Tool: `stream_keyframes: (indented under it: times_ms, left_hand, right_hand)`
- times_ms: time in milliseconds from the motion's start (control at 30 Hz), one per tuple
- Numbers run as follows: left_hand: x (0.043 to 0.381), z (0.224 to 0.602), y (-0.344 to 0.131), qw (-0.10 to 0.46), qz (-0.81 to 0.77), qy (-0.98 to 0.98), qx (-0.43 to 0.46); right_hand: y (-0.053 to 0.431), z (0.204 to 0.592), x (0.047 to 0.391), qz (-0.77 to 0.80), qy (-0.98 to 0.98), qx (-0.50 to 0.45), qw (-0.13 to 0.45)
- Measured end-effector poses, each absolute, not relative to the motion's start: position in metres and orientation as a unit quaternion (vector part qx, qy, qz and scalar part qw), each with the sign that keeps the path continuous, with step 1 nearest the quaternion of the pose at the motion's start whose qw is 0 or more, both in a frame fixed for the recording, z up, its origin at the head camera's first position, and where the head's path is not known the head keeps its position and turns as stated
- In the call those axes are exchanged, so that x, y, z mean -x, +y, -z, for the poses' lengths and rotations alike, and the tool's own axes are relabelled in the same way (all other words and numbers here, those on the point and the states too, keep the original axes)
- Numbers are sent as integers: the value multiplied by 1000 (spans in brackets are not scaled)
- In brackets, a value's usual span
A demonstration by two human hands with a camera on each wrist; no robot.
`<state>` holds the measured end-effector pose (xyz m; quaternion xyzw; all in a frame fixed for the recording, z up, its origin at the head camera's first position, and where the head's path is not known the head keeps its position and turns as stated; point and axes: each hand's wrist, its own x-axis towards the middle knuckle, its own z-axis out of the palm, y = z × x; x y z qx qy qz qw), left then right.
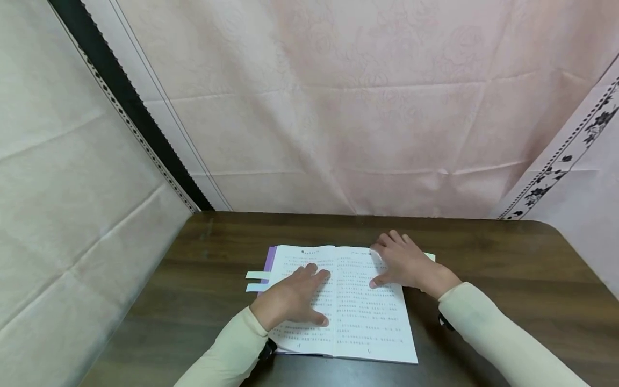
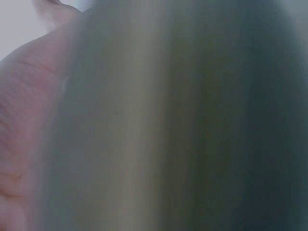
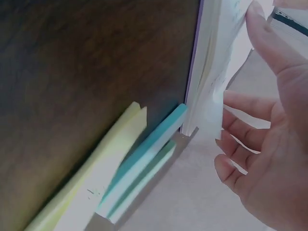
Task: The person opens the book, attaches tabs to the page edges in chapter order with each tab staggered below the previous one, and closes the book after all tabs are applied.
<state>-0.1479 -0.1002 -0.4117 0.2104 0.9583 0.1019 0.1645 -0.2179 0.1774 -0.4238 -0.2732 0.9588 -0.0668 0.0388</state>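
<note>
An open notebook (image 1: pixel 369 328) with lined, handwritten pages lies on the brown table, a purple cover edge (image 1: pixel 269 259) showing at its left. My left hand (image 1: pixel 295 298) rests over the left page with fingers spread and thumb toward the centre fold. At the upper right edge of the notebook, my right hand (image 1: pixel 403 263) holds a right-hand page (image 3: pixel 214 91). In the right wrist view the thumb lies over that page's face, and the fingertips pass behind its edge. A blurred sleeve fills most of the left wrist view, hiding the left fingers.
Pale tabs (image 1: pixel 258 275) stick out from the notebook's left side. Yellow tabs (image 3: pixel 103 173) and a teal tab (image 3: pixel 144 159) project from the right side. The wooden table (image 1: pixel 193 301) ends at a pinkish patterned cloth (image 1: pixel 338 134) behind, with more cloth (image 1: pixel 72 215) at the left.
</note>
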Motion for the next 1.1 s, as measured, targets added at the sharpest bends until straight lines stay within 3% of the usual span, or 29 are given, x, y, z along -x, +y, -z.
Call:
stream_keyframes:
  times_ms: [167, 300, 400, 633, 867, 967, 1100]
  left_hand:
    - [149, 412, -98, 165, -105, 957, -215]
    - [149, 411, -97, 161, -107, 956, -222]
    - [150, 412, -99, 156, -114, 955, -224]
    - [152, 422, -112, 134, -177, 951, -214]
    - [161, 411, -140, 59, -454, 879, -132]
    - [165, 402, -155, 82, -519, 843, -116]
    - [169, 398, -171, 139, -488, 850, -139]
  right_hand:
    - [182, 415, 204, 293, 939, 171, 47]
    - [179, 414, 174, 548, 825, 89, 108]
    - [170, 421, 153, 637, 750, 82, 156]
    - [146, 439, 130, 478, 818, 272, 168]
    - [130, 439, 125, 380, 832, 356, 192]
    - [127, 437, 124, 366, 834, 361, 201]
    - [124, 436, 121, 351, 841, 359, 202]
